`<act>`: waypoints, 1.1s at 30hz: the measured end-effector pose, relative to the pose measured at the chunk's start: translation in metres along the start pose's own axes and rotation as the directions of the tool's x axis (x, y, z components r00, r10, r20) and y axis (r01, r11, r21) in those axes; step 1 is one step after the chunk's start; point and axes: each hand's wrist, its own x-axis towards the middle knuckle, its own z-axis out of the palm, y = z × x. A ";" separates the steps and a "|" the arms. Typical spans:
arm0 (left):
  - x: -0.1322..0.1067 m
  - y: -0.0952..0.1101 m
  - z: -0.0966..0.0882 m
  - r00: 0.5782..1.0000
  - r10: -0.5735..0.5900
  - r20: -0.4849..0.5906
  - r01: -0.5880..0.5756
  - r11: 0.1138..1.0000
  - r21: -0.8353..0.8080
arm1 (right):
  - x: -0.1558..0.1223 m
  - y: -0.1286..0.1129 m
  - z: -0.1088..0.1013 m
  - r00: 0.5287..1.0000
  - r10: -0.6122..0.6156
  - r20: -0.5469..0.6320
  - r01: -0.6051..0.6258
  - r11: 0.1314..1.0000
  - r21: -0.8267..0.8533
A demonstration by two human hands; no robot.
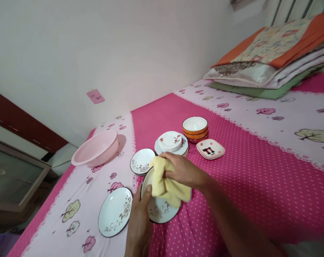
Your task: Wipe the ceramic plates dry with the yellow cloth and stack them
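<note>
My left hand point(140, 217) grips the near rim of a white plate point(159, 212) with a dark edge and brown scroll pattern, thumb on its face. My right hand point(181, 169) is closed on a yellow cloth point(166, 182) and presses it onto the upper part of that plate. The cloth hides much of the plate's face.
On the pink bedspread lie a similar plate point(115, 211) at the left and a smaller one point(142, 161) behind. Further back are stacked small plates point(172, 142), orange bowls point(195, 128), a square dish point(210, 149), a pink basin point(96, 148). Folded bedding point(269, 60) sits far right.
</note>
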 end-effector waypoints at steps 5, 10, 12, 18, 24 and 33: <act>0.002 0.013 -0.010 0.994 -0.045 0.097 0.019 0.968 0.249 | -0.004 -0.013 0.000 0.997 0.009 0.072 -0.011 1.000 0.025; 0.001 0.016 -0.015 0.996 -0.070 0.057 0.067 0.996 0.059 | -0.001 0.000 0.003 0.995 0.055 0.084 -0.076 0.961 0.265; 0.001 0.017 -0.012 0.999 -0.031 -0.013 0.031 0.999 -0.011 | 0.002 0.010 0.006 0.989 0.102 0.109 -0.140 0.892 0.429; -0.002 0.022 0.005 0.973 0.128 -0.193 -0.153 0.981 -0.119 | 0.013 0.014 0.027 0.975 0.219 0.038 -0.155 0.550 0.821; -0.006 0.023 0.018 0.817 0.368 -0.443 -0.334 0.930 0.156 | 0.020 -0.012 0.078 0.924 0.383 -0.010 -0.046 0.138 0.989; -0.003 0.045 0.006 0.798 0.573 -0.188 -0.423 0.753 0.504 | 0.018 -0.012 0.088 0.922 0.386 0.040 -0.072 0.070 0.995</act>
